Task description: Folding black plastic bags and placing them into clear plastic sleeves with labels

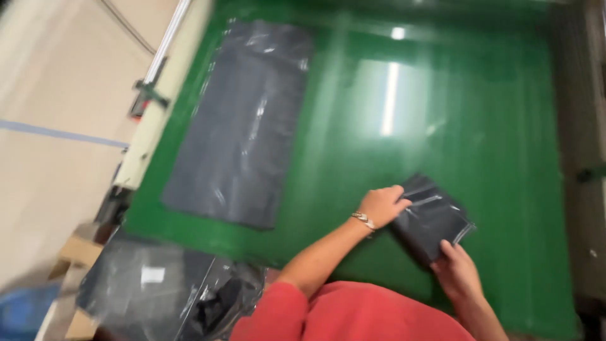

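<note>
A folded dark garment in a clear plastic bag [434,216] lies on the green table [492,126] close to me. My left hand [382,205], with a bracelet on its wrist, presses on the bag's left edge. At the bag's near corner my right hand [456,270] grips the plastic. A long flat grey plastic bag [243,123] lies spread out on the table's left part, away from both hands.
A heap of dark bagged garments [164,290] sits at the lower left, off the table's corner. A pale rail [154,104] runs along the table's left edge, with light floor beyond. My red shirt fills the bottom middle.
</note>
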